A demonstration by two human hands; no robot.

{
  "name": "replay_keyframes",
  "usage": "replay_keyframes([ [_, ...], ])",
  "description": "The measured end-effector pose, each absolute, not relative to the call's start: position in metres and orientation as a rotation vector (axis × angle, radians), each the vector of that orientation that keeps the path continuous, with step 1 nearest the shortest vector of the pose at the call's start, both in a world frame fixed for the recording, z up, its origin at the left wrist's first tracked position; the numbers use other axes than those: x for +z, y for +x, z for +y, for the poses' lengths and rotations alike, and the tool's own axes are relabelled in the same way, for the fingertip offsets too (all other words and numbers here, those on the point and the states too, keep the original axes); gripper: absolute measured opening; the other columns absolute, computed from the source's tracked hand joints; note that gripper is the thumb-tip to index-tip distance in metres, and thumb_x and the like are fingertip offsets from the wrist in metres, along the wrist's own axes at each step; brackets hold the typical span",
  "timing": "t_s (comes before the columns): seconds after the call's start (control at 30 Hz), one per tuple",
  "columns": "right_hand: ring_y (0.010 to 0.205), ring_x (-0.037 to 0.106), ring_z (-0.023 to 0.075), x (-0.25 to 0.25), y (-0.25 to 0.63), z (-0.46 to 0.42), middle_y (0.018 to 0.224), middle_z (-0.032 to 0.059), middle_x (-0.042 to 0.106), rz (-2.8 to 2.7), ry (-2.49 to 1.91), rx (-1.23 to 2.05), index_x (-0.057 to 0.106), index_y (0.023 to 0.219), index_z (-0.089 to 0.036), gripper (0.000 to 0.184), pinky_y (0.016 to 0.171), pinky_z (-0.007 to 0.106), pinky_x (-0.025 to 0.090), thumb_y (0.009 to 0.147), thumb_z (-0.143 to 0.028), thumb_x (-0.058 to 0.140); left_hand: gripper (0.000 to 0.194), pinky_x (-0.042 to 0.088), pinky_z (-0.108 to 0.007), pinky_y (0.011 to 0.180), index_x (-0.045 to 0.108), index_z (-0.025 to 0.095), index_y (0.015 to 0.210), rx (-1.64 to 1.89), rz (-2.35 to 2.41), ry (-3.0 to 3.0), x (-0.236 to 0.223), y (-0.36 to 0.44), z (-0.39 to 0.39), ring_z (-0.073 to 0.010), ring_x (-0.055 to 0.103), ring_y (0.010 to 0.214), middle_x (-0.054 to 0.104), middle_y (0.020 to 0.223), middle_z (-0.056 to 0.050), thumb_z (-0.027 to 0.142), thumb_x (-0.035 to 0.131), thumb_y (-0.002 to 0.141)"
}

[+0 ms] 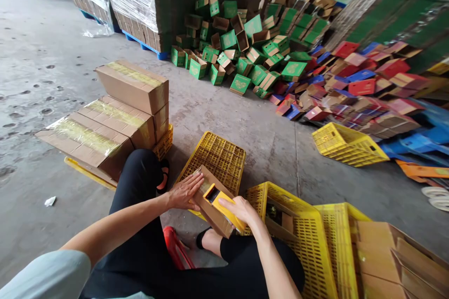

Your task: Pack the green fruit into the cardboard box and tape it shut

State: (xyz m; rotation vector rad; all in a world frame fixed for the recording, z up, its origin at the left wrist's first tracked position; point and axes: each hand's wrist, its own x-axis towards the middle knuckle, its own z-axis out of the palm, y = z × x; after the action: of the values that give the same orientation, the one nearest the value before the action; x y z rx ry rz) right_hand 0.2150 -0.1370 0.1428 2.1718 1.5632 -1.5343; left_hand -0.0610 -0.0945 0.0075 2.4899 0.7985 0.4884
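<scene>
A small brown cardboard box [211, 218] lies tilted in front of me, partly over an upturned yellow plastic crate [224, 154]. My left hand [185, 191] rests on the box's left side and end, its fingers stretched out flat. In my right hand [240, 209] is a yellow tape dispenser [218, 200], with its dark open head against the top of the box. A strip of tape shows near the box's far end. The underside of the dispenser is hidden. Below the box, between my legs, stands something red [175, 245], perhaps a stool.
Taped cardboard boxes [115, 117] are stacked at my left knee. On my right stand a yellow crate [308, 229] with dark items inside and another holding flat cardboard [382, 252]. Green boxes [257, 74] and red and blue boxes [361, 86] lie heaped ahead.
</scene>
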Motion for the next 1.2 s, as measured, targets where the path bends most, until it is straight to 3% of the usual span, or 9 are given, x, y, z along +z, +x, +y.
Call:
replay_keyframes([
  [0.17, 0.053, 0.071, 0.0231, 0.137, 0.209, -0.135, 0.054, 0.0078, 0.066, 1.530, 2.212, -1.543, 0.065, 0.073, -0.018, 0.043, 0.049, 0.029, 0.059, 0.093, -0.055, 0.063, 0.110, 0.021, -0.057, 0.132, 0.031, 0.005, 0.166, 0.498, 0.765, 2.498, 0.009, -0.052, -0.106, -0.0509, 0.029, 0.156, 0.030, 0.170, -0.027, 0.079, 0.058, 0.089],
  [0.3, 0.052, 0.072, 0.0240, 0.135, 0.210, -0.136, 0.054, 0.0081, 0.066, 1.535, 2.218, -1.523, 0.066, 0.073, -0.017, 0.046, 0.048, 0.030, 0.059, 0.091, -0.059, 0.063, 0.109, 0.024, -0.058, 0.131, 0.028, 0.009, 0.168, 0.450, 0.697, 2.503, 0.007, -0.042, -0.112, -0.0471, 0.029, 0.158, 0.030, 0.171, -0.025, 0.079, 0.057, 0.090],
  [0.53, 0.055, 0.073, 0.0241, 0.136, 0.214, -0.141, 0.057, 0.0093, 0.068, 1.524, 2.200, -1.581, 0.067, 0.080, -0.017, 0.044, 0.051, 0.030, 0.060, 0.093, -0.059, 0.061, 0.106, 0.025, -0.050, 0.132, 0.028, 0.015, 0.168, 0.495, 0.664, 2.456, 0.004, -0.042, -0.106, -0.0441, 0.029, 0.158, 0.031, 0.172, -0.020, 0.078, 0.060, 0.089],
  [0.77, 0.052, 0.071, 0.0238, 0.150, 0.248, -0.169, 0.057, 0.0116, 0.068, 1.415, 2.221, -1.616, 0.065, 0.071, -0.018, 0.052, 0.051, 0.032, 0.060, 0.098, -0.061, 0.054, 0.112, 0.019, -0.054, 0.133, 0.022, 0.004, 0.168, 0.373, 0.614, 2.532, 0.003, -0.044, -0.101, -0.0462, 0.022, 0.160, 0.017, 0.174, -0.025, 0.077, 0.058, 0.091],
  [1.03, 0.048, 0.070, 0.0213, 0.140, 0.255, -0.177, 0.051, 0.0059, 0.064, 1.429, 2.251, -1.582, 0.064, 0.071, -0.019, 0.049, 0.049, 0.029, 0.059, 0.100, -0.057, 0.053, 0.111, 0.018, -0.059, 0.132, 0.018, 0.009, 0.169, 0.393, 0.644, 2.576, -0.003, -0.035, -0.113, -0.0458, 0.020, 0.161, 0.017, 0.175, -0.024, 0.073, 0.062, 0.091],
  [1.2, 0.049, 0.069, 0.0206, 0.135, 0.256, -0.176, 0.052, 0.0073, 0.065, 1.388, 2.260, -1.596, 0.064, 0.073, -0.018, 0.047, 0.049, 0.027, 0.059, 0.099, -0.057, 0.056, 0.113, 0.014, -0.054, 0.133, 0.007, 0.008, 0.171, 0.263, 0.498, 2.639, 0.001, -0.004, -0.123, -0.0395, 0.015, 0.163, 0.013, 0.176, -0.022, 0.068, 0.062, 0.093],
])
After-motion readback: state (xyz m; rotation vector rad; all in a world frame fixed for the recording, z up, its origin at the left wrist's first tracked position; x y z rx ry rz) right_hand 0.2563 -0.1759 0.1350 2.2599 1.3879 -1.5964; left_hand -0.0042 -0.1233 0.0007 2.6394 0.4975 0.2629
